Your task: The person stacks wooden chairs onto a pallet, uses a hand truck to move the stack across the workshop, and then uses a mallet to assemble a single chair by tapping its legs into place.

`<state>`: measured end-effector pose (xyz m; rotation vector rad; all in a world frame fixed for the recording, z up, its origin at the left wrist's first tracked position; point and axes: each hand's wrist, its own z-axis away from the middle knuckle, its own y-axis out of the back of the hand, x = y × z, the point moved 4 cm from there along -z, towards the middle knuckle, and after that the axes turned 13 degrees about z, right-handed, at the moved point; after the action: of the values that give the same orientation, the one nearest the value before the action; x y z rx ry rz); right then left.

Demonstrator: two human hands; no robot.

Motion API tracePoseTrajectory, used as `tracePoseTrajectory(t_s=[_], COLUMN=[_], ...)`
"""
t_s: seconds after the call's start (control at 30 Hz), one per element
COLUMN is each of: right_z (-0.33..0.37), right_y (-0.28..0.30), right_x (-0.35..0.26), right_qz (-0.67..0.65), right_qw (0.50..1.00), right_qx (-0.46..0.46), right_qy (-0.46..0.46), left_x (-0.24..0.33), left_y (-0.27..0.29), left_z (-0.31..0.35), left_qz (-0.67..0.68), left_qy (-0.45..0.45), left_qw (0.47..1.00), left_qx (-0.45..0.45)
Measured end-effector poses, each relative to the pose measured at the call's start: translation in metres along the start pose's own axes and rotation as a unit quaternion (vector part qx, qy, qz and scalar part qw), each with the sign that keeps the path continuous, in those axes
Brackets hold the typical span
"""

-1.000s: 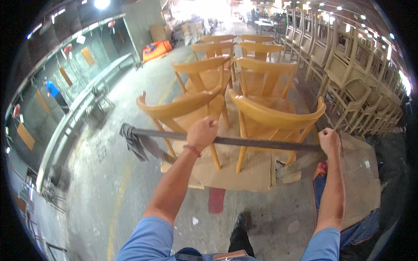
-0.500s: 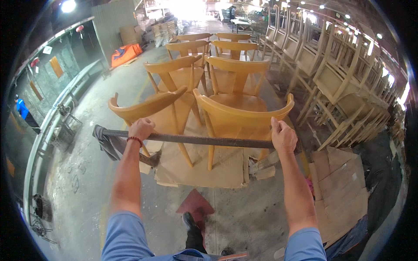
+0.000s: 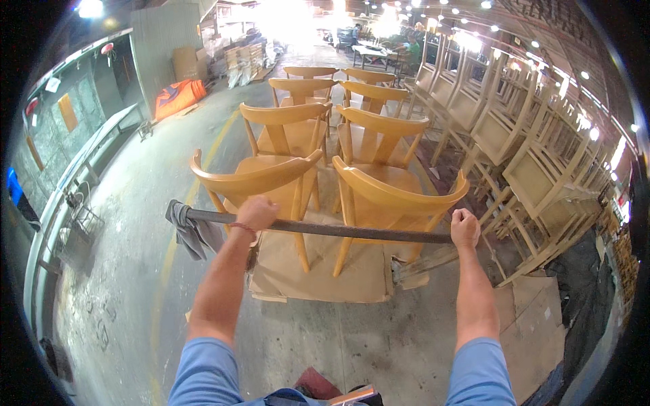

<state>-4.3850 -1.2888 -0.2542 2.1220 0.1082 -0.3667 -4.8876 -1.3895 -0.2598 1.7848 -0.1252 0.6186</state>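
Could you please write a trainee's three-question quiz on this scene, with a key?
1. True or false: the left hand and the right hand both grip the dark bar.
2. Where on the bar does the grey cloth hang?
A) right end
B) middle
C) left end
3. Fill in: flat brown ____ shows beneath the two nearest chairs.

Key: 1. true; 2. C; 3. cardboard.

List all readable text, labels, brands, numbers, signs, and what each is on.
None readable.
White sheet on the left wall: too small to read.
Small pale patch on the cardboard at right: too small to tell if it is a label.
Chairs, dark bar: no lettering visible.
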Motion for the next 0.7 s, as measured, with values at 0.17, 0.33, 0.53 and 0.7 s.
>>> tracePoseTrajectory(t_s=[0.17, 0.33, 0.53, 0.7], right_z=[-0.078, -0.167, -0.266, -0.313], right_y=[-0.056, -0.106, -0.183, -0.245], right_x=[-0.032, -0.051, -0.072, -0.183], right_qz=[-0.034, -0.063, -0.012, -0.028], right_qw=[0.999, 0.997, 0.999, 0.997], right_qx=[-0.01, 0.038, 0.048, -0.074], right_qy=[0.019, 0.04, -0.02, 0.007], left_x=[-0.07, -0.049, -0.021, 0.004], left_y=[0.047, 0.029, -0.005, -0.033], left_z=[-0.085, -0.172, -0.278, -0.369], left_qz=[0.012, 0.015, 0.022, 0.056], left_qy=[0.052, 0.131, 0.144, 0.141], left_qw=[0.988, 0.982, 0.979, 0.974], left_qx=[0.146, 0.138, 0.143, 0.169])
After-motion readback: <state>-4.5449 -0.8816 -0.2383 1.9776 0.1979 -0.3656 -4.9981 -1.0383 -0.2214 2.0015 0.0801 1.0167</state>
